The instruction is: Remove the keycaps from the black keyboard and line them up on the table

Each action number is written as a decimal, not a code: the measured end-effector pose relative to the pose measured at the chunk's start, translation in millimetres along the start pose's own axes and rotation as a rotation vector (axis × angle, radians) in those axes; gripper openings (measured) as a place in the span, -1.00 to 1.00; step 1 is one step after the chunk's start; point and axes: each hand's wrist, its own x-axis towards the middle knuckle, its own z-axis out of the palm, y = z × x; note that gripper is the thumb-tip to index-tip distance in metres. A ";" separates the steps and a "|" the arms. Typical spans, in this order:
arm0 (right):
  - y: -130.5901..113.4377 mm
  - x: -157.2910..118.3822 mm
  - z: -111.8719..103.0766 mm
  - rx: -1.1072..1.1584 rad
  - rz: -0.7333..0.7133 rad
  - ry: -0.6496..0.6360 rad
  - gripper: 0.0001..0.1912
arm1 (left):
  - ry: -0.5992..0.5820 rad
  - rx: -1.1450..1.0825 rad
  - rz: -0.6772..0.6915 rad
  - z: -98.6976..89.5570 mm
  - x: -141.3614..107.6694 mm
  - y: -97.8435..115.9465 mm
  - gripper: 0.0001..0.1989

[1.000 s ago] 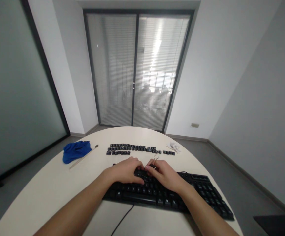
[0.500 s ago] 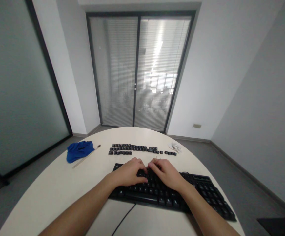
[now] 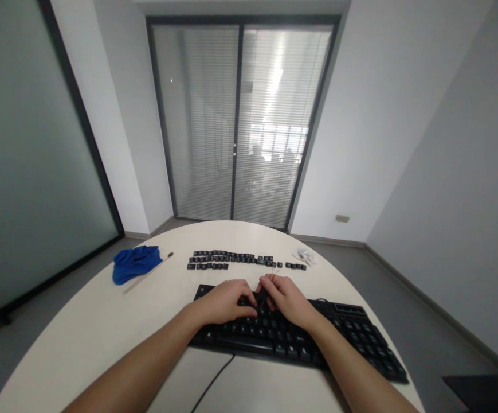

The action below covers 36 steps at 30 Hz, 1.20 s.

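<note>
A black keyboard (image 3: pixel 249 345) lies tilted across the near part of the round table. My left hand (image 3: pixel 230 300) rests on its upper left part, fingers curled and thumb stretched toward the middle; what it holds, if anything, is hidden. Just to the right, my right hand (image 3: pixel 283 297) is raised slightly over the keys, its thumb and fingers pinched on a thin wire tool (image 3: pixel 275 271) whose loops stick up past the fingertips. Beyond the keyboard, several loose black keycaps (image 3: pixel 231 257) lie in rows.
On the left of the pale table (image 3: pixel 81 338) are a blue cloth (image 3: pixel 136 263) and a thin wooden brush (image 3: pixel 148 275). A crumpled white tissue (image 3: pixel 304 256) lies at the back right. A black cable (image 3: pixel 212 383) runs from the keyboard toward the near edge.
My right hand has lifted a little from the keys and its fingers have shifted. The wire loops show more clearly above it. My left hand stays nearly in place; the view has moved slightly.
</note>
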 end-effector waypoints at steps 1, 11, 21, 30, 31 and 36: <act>1.0 0.5 0.3 0.013 0.004 0.005 -0.51 | 0.000 -0.001 0.001 -0.1 0.1 0.1 -0.81; 12.6 5.7 0.6 0.143 0.070 0.058 -0.49 | 0.011 0.012 0.019 -3.9 -1.1 6.5 -0.79; 11.1 6.2 0.4 0.166 0.045 0.153 -0.48 | 0.050 -0.280 -0.013 2.5 2.9 7.4 -0.74; 11.8 6.2 0.6 0.152 0.056 0.172 -0.49 | 0.062 -0.566 -0.069 4.3 7.9 -3.0 -0.63; 11.4 6.1 0.7 0.154 0.059 0.173 -0.49 | 0.067 -0.552 -0.075 4.3 8.0 -2.2 -0.66; 8.8 5.3 0.7 0.149 0.051 0.193 -0.48 | 0.174 -0.479 -0.146 9.2 11.5 1.1 -0.73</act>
